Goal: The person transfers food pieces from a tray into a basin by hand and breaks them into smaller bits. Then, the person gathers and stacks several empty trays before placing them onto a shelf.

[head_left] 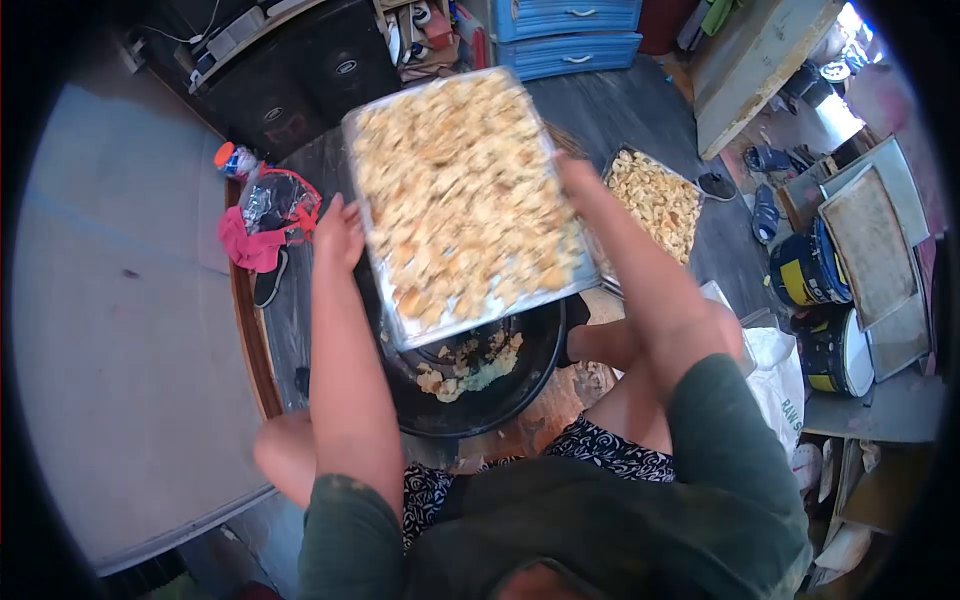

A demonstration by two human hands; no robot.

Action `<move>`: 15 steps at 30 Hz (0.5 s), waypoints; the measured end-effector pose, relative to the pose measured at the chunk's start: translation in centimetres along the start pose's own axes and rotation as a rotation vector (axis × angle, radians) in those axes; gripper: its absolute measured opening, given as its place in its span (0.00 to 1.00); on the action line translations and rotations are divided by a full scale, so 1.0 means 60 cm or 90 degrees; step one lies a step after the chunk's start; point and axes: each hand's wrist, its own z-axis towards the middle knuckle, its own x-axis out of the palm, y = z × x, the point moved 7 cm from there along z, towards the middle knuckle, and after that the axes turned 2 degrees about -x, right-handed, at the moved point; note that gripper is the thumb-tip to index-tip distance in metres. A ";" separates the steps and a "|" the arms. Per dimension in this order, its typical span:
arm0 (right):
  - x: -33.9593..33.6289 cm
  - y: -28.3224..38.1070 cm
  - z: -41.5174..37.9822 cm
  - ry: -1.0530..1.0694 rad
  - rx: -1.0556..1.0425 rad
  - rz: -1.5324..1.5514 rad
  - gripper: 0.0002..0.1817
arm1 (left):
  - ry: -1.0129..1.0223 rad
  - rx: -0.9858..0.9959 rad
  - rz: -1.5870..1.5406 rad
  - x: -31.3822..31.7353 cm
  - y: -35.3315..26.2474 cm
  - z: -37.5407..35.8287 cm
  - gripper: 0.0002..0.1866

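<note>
Here, left hand [341, 234] holds tray [493, 308] of pale pieces [455, 180]; right hand [576, 182] seemingly too

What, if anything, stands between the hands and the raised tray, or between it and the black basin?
Nothing visible: the left hand and right hand hold the tray at opposite sides, and no object shows between it and the black basin, which the tray partly hides.

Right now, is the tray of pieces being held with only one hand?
No, the left hand grips one side of the tray and the right hand the opposite side.
</note>
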 end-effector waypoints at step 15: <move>-0.313 -0.184 0.187 -0.254 0.081 0.256 0.27 | 0.172 -0.173 0.065 0.309 0.272 0.344 0.28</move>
